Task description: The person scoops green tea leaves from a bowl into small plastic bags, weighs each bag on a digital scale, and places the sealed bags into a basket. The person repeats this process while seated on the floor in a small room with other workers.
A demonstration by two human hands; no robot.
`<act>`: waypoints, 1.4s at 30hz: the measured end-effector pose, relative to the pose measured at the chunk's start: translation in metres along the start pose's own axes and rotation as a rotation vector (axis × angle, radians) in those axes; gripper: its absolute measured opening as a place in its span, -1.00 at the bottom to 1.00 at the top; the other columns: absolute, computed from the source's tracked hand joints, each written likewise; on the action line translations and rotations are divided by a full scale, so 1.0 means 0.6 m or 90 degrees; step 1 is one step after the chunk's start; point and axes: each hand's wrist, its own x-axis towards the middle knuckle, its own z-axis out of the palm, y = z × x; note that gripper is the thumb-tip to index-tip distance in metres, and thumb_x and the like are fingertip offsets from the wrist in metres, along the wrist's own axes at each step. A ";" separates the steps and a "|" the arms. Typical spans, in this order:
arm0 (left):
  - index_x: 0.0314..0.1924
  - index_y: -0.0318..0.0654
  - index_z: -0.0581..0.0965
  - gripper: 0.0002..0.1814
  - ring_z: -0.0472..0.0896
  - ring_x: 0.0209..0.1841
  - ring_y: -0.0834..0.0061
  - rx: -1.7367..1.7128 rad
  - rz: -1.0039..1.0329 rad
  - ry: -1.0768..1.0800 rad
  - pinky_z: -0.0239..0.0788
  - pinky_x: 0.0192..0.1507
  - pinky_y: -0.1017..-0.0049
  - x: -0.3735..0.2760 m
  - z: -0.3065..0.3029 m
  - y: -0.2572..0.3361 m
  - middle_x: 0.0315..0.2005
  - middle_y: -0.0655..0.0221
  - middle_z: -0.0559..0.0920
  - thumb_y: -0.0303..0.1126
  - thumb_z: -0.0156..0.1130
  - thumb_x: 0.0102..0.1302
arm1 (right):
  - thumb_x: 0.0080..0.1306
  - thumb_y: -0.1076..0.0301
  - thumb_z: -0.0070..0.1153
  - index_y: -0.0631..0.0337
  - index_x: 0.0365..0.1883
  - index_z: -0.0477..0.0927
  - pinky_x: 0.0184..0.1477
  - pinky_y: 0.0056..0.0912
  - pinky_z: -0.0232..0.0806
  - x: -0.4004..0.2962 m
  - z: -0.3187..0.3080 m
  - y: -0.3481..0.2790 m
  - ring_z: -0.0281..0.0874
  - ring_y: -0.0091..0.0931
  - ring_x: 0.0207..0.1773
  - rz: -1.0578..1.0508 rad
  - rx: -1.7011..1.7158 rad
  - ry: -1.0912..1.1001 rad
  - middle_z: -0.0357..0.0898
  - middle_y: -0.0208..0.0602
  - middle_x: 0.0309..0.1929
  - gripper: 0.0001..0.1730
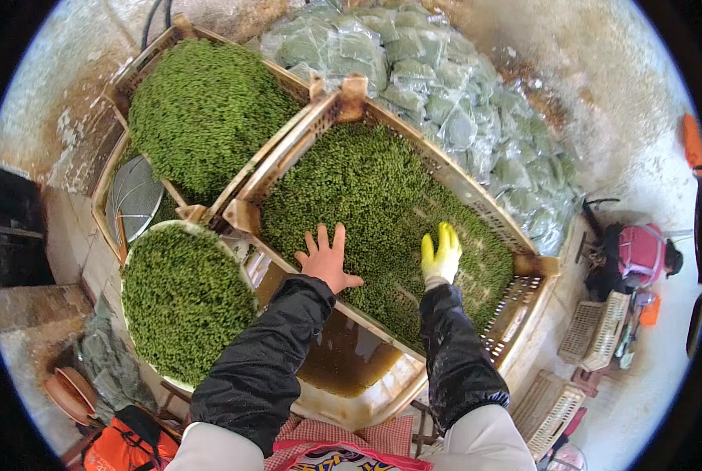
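Observation:
My left hand [327, 259], bare, is spread over the near left edge of a plastic crate [474, 188] filled with small green grains or buds [351, 171]. In a yellow and white glove, my right hand [442, 253] hangs over the crate's right half, fingers up and slightly apart. Neither hand shows anything in its grip; whether the fingertips touch the green pieces I cannot tell. The layer beneath is thinner at the right, where the crate's bottom shows in streaks. Below the crate stands a tub [380, 400] of brown liquid.
A heaped crate of green pieces [209, 106] is at upper left, a full round basin [189, 300] at left, and a mesh strainer [136, 191] between them. Filled clear bags [445, 88] lie behind. A person in pink [642, 250] and stacked crates [595, 329] are at right.

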 end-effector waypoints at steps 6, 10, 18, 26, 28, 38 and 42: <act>0.48 0.21 -0.19 0.38 -0.02 0.35 -0.30 0.046 -0.088 0.064 0.18 0.03 -0.32 0.049 0.025 0.020 0.42 -0.02 -0.11 -0.14 0.62 -0.21 | 0.35 0.12 -0.06 0.08 0.15 0.49 0.28 -0.06 0.14 0.045 0.082 -0.080 0.44 -0.23 0.15 -0.152 0.057 -0.007 0.51 -0.23 0.15 -0.55; 0.48 0.21 -0.18 0.38 0.03 0.31 -0.30 0.011 -0.105 0.063 0.24 0.05 -0.21 0.068 0.031 0.030 0.41 -0.01 -0.07 -0.41 0.55 -0.26 | 0.37 0.17 -0.04 0.16 0.12 0.50 0.25 -0.09 0.19 -0.007 0.104 -0.152 0.48 -0.13 0.09 -0.094 0.286 -0.098 0.52 -0.12 0.12 -0.58; 0.43 0.12 0.06 0.16 0.05 0.34 -0.27 -0.347 0.149 0.137 0.02 0.35 -0.08 0.054 0.013 -0.018 0.36 -0.15 0.03 -0.77 0.23 -0.23 | 0.38 -0.03 0.00 0.17 0.18 0.45 0.22 -0.34 0.29 -0.016 0.069 -0.233 0.44 -0.40 0.19 0.672 1.167 -0.439 0.50 -0.25 0.16 -0.45; 0.38 0.07 0.19 0.02 0.21 0.20 -0.21 -0.304 0.079 0.368 0.17 0.27 0.04 -0.247 -0.125 -0.004 0.29 -0.07 0.17 -0.80 0.11 -0.17 | 0.43 0.05 -0.07 0.14 0.27 0.34 0.24 -0.17 0.30 -0.090 -0.140 -0.416 0.41 -0.31 0.22 0.553 1.332 -0.519 0.42 -0.18 0.22 -0.46; 0.37 0.08 0.22 0.05 0.21 0.21 -0.20 -0.323 0.054 0.421 0.12 0.30 0.06 -0.310 -0.138 -0.060 0.28 -0.07 0.20 -0.78 0.14 -0.23 | 0.44 0.07 -0.06 0.19 0.26 0.34 0.18 -0.24 0.34 -0.125 -0.162 -0.490 0.45 -0.33 0.15 0.507 1.300 -0.589 0.45 -0.20 0.18 -0.47; 0.35 0.20 0.24 0.06 0.11 0.32 -0.01 -0.211 -0.229 0.403 -0.13 0.27 0.01 -0.426 -0.143 -0.349 0.38 0.23 0.16 -0.65 0.25 -0.28 | 0.39 0.17 0.04 0.35 0.09 0.48 0.25 -0.24 0.19 -0.273 -0.066 -0.727 0.39 -0.17 0.18 -0.109 0.663 -0.428 0.48 0.01 0.10 -0.55; 0.44 0.28 0.04 0.29 0.05 0.35 -0.20 -0.188 -0.220 0.295 -0.01 0.25 -0.15 -0.458 -0.178 -0.383 0.38 -0.05 0.03 -0.34 0.57 -0.34 | 0.42 0.13 -0.02 0.37 0.29 0.29 0.35 -0.24 0.08 -0.266 -0.084 -0.732 0.26 -0.13 0.33 -0.140 0.652 -0.520 0.30 0.10 0.29 -0.39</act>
